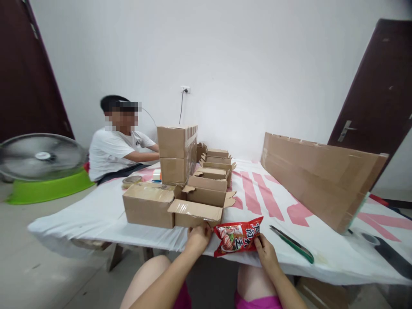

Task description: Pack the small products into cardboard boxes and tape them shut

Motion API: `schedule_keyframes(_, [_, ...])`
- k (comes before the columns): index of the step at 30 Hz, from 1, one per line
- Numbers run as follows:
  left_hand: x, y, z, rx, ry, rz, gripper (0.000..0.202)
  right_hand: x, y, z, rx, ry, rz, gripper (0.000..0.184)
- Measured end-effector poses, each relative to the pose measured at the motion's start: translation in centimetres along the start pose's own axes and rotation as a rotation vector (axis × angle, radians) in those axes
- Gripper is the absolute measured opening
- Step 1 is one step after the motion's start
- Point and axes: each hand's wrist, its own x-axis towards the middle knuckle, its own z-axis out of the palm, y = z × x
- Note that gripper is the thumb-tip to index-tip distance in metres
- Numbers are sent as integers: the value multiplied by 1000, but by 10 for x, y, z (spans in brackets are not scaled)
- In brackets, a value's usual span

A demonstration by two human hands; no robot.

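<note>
A shiny red food packet (236, 237) with a picture of food and large printed characters is at the table's near edge, its printed face toward me. My right hand (265, 252) is closed on its right end, thumb over the edge. My left hand (198, 238) is closed at the packet's left corner, its curled fingers close against the front of an open cardboard box (196, 216); the exact fingertip contact is partly hidden. That box has its flaps spread. Left of it sits a closed cardboard box (148, 206). A green-handled utility knife (294, 245) lies right of my right hand.
Several open boxes (212, 172) run in a row toward the wall, beside stacked taped boxes (174, 150). A tape roll (131, 181) lies left. A tall cardboard panel (318, 176) stands at right. A co-worker (112, 146) sits left, near a fan (41, 155).
</note>
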Motion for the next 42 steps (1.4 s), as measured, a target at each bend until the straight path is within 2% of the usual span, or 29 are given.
schedule_keyframes(3, [6,-5,1,-19,30,-1,25,0,0,0,25,-4,-12,41])
schedule_keyframes(9, [18,-25,-6,-34,140,-102,30,-2,-8,-3,66,-21,-14,40])
schedule_keyframes(14, [24,-34,4,-17,352,-56,25,-2,-10,-4,64,-59,16,40])
schedule_keyframes(16, [26,-35,9,-5,393,-57,25,-2,-9,-4,61,-61,22,39])
schedule_keyframes(20, [31,-37,13,22,393,-55,24,-2,-7,-4,69,-79,13,39])
schedule_keyframes(28, [50,-43,7,48,348,-38,20,-3,-6,-4,83,-89,-13,37])
schedule_keyframes(37, [79,-40,4,51,276,-44,17,-1,-7,-3,67,-92,-13,36])
schedule_keyframes(42, [103,-35,5,34,282,-55,18,-2,-8,-4,45,-76,-8,35])
